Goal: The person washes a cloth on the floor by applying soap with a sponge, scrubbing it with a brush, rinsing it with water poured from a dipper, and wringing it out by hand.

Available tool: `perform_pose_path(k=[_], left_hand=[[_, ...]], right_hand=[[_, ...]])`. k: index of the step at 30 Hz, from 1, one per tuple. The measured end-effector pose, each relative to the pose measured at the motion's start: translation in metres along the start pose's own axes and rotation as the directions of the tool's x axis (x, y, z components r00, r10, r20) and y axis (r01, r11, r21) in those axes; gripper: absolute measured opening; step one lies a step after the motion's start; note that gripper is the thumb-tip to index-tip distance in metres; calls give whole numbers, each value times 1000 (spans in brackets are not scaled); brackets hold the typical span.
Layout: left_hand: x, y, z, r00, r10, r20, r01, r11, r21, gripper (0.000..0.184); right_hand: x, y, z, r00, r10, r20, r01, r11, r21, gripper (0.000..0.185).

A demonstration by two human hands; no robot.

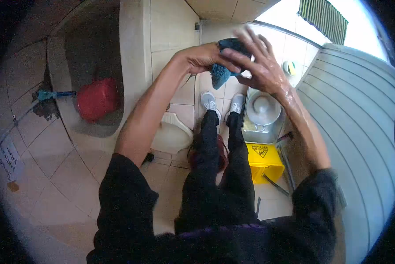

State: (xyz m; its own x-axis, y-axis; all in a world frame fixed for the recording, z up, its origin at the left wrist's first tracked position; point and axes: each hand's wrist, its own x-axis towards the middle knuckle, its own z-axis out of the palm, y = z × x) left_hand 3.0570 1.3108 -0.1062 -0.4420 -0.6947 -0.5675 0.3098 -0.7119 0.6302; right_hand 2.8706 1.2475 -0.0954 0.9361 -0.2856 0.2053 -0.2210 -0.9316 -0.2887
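Note:
A wet-looking blue-green cloth [221, 76] hangs bunched between my two hands at the top centre. My left hand [208, 57] is wrapped round it, with part of the cloth sticking out below the fingers. Against its right side is my right hand [261, 66], fingers spread and slightly blurred, the palm and wrist shiny with water. Whether the right fingers touch the cloth is hard to make out.
Below my hands, a round metal lid [263, 108] rests at a metal sink or tray [258, 136]. A yellow caution bucket [265, 163] stands beside my right leg. A squat toilet [173, 134] is at left, a red dipper [98, 99] in a stone basin [133, 57].

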Motion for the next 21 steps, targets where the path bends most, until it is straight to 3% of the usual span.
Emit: perform_pose_path(k=[1,3,4,5,7,8,9,10,11,12,13,14,15,16,21], left_hand=[[2,2,1,1000,-3,3,3,1000,0,36],[2,13,9,974,-225,17,216,951,220,34],[8,7,8,975,-218,-33,218,938,270,33],[9,3,10,976,-217,-31,217,938,271,33],[11,-3,12,994,-96,-44,105,939,326,35],[9,-1,17,995,-43,-90,73,927,368,45],[8,-1,22,995,-44,-87,73,927,367,45],[7,-1,28,972,-67,-226,169,866,471,52],[6,0,32,928,-71,-365,277,787,552,58],[15,-12,25,921,-38,-387,309,677,669,66],[22,-26,20,920,-41,-390,313,675,668,66],[27,-41,16,888,87,-451,330,564,757,66],[31,-49,13,844,225,-487,359,438,825,65],[35,-55,9,847,258,-465,330,431,840,56],[29,-58,12,832,281,-478,404,284,870,37]], right_hand=[[0,5,9,1000,4,1,-4,1000,0,75],[1,13,28,986,-132,-97,143,983,117,63],[3,19,33,973,-184,-139,198,976,95,51],[4,21,36,973,-183,-138,197,976,94,51],[4,21,43,992,-115,-58,123,979,164,44],[4,19,46,992,-114,-58,122,979,165,44],[4,17,50,997,-48,63,37,987,157,39],[3,15,54,983,21,183,-47,989,140,34],[3,13,58,983,20,184,-47,988,145,34],[4,13,62,975,24,220,-44,995,88,29],[3,12,66,966,31,256,-40,999,31,25],[6,10,67,965,32,259,-43,998,34,25],[9,11,66,920,85,383,-120,990,68,25],[12,11,65,854,129,504,-200,976,91,25],[9,12,96,815,240,528,-383,906,179,21]])
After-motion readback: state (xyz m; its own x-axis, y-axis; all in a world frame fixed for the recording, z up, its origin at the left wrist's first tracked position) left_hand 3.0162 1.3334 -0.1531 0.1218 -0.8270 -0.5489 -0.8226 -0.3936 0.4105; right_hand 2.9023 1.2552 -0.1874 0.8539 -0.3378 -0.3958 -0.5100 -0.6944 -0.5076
